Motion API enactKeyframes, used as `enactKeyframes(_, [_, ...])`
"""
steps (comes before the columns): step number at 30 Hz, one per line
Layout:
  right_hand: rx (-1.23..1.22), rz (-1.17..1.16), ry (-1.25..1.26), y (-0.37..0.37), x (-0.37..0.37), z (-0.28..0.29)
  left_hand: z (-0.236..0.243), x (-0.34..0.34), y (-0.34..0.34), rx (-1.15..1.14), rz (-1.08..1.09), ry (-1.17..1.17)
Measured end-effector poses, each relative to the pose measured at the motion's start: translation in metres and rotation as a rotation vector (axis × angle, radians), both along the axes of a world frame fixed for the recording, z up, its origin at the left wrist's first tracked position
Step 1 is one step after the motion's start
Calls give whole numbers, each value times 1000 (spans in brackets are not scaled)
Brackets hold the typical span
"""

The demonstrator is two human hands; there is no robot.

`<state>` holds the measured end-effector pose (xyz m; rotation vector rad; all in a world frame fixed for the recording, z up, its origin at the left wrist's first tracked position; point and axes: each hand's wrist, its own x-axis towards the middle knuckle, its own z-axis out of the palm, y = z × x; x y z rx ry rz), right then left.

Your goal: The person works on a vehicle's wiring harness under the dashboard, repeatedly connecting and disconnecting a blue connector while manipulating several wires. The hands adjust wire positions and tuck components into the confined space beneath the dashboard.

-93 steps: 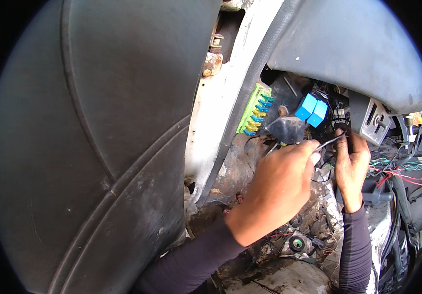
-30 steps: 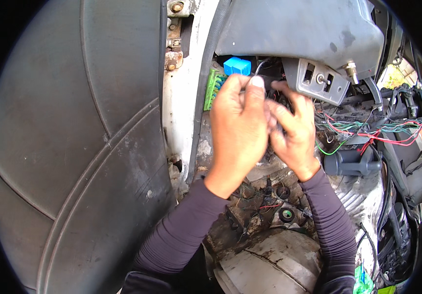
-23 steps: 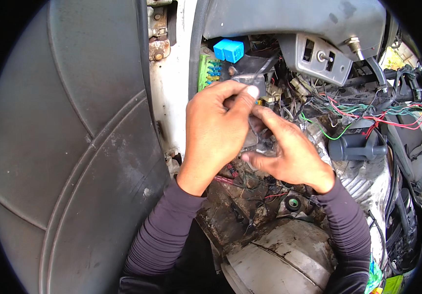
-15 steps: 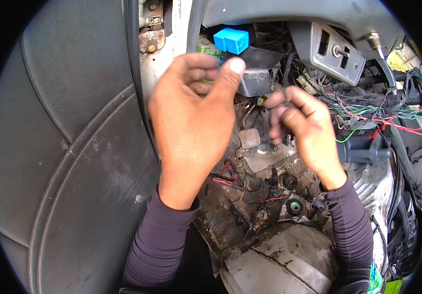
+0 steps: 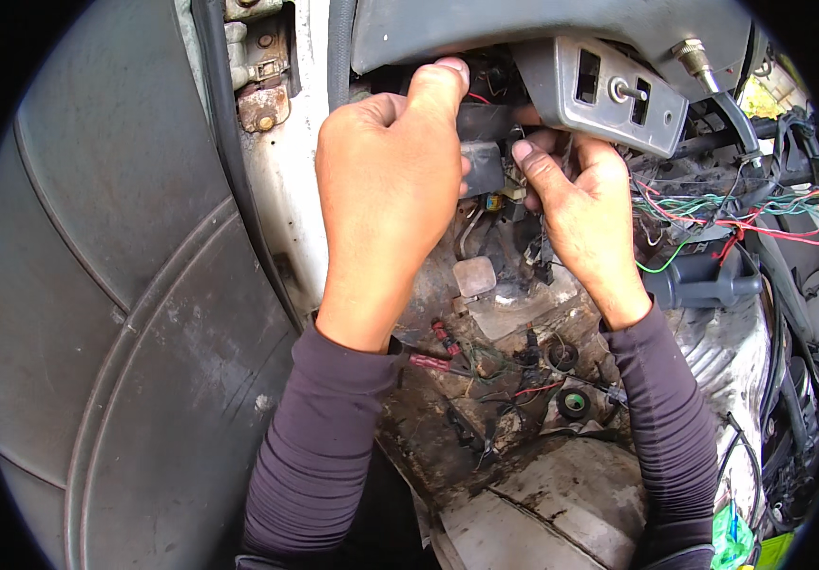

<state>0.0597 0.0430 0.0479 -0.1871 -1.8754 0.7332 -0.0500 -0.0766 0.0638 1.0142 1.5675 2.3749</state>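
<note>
My left hand (image 5: 390, 190) reaches into the dark recess under the grey dash panel (image 5: 533, 24), its fingers curled round something I cannot make out. It covers the spot where the blue relays and green fuse strip were. My right hand (image 5: 590, 223) is beside it, beneath a grey switch bracket (image 5: 571, 109), thumb and fingers closed among dark wiring; what they grip is unclear. A black plastic box (image 5: 481, 166) shows between my hands, with a small multicoloured connector (image 5: 493, 202) below it. My two hands are apart.
A dark door panel (image 5: 124, 380) and white pillar (image 5: 295, 190) are on the left. Red and green wires (image 5: 733, 218) cross the right side above a grey tube (image 5: 704, 290). A tape roll (image 5: 573, 404), red-handled tool (image 5: 428, 363) and loose wires lie on the dirty floor.
Both hands have moved up and further into the recess. My left thumb reaches the panel's lower edge, and the blue relays are now hidden behind that hand.
</note>
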Motion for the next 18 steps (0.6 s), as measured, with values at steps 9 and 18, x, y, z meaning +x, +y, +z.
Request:
enactKeyframes(9, [-96,6,36,12,1,-8,-8,1,19,287,187,86])
enactKeyframes(18, [-12,-170,-230,67,-7,4,-18,-7,31,349,255,174])
